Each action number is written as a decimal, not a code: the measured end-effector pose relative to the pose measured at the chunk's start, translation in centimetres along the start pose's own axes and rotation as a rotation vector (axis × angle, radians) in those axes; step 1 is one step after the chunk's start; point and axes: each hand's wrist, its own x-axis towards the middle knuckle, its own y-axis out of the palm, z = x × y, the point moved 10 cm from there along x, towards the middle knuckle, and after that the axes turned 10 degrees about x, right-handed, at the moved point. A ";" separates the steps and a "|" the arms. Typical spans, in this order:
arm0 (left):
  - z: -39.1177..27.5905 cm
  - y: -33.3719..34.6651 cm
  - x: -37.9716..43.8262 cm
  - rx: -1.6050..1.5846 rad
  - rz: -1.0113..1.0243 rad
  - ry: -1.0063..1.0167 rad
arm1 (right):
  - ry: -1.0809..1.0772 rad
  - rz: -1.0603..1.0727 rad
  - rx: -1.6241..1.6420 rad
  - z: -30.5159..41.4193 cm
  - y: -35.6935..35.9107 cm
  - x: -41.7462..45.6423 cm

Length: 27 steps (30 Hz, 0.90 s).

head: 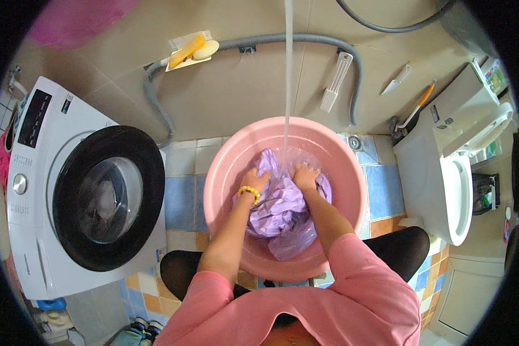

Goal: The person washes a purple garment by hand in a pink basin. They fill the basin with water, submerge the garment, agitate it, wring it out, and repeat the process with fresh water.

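A wet purple cloth (281, 199) lies bunched in a large pink plastic basin (225, 149), partly under water. My left hand (255, 179), with a yellow bead bracelet (249, 193) at the wrist, grips a raised fold on the cloth's left side. On the right, my right hand (306, 176) is closed over another part of it, with the fingertips blurred by splashing. A thin stream of water (288, 86) falls from above and lands between both hands.
A front-loading washing machine (34, 181) stands left, a white toilet (428, 173) right. On the wall are a soap holder (189, 63) with soap, a grey corrugated hose (281, 39) and a white brush (337, 82). A floor drain (354, 142) lies beyond the basin.
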 end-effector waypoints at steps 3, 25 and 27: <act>-7.4 -8.5 -3.2 -0.334 0.414 -0.092 | 0.028 0.091 0.082 -4.0 -0.3 0.1; -8.9 -13.5 -13.5 -0.390 0.059 0.351 | -0.001 -0.027 1.491 3.1 -20.3 -9.9; -7.7 -9.3 -13.6 -0.074 0.149 0.246 | -0.108 -0.104 0.738 1.9 -18.7 -9.9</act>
